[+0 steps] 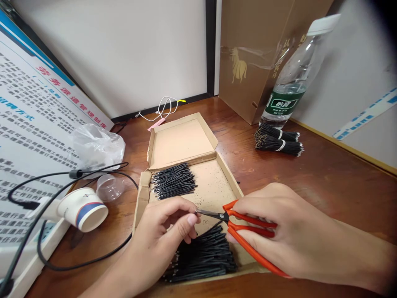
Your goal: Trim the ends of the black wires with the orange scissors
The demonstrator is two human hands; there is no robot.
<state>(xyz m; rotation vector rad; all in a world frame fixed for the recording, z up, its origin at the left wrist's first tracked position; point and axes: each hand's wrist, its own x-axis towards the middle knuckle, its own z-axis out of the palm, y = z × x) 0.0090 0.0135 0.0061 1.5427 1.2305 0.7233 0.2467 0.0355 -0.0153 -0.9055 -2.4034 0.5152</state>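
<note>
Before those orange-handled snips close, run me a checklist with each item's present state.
1. Grip on the orange-handled metal snips: right hand wrapped round the handles: ok.
2. Blade tips meet the pinch of the left hand: ok.
3. Thin wire piece seated between the blades: cannot tell, too small.
4. Left fingertips away from the blades: not ok, they sit right at the tips.
5. Cut point over the open brown cardboard box, so offcuts should land inside: ok.
6. Loose pile of black wires in the box's near end, below the hands: ok.
</note>
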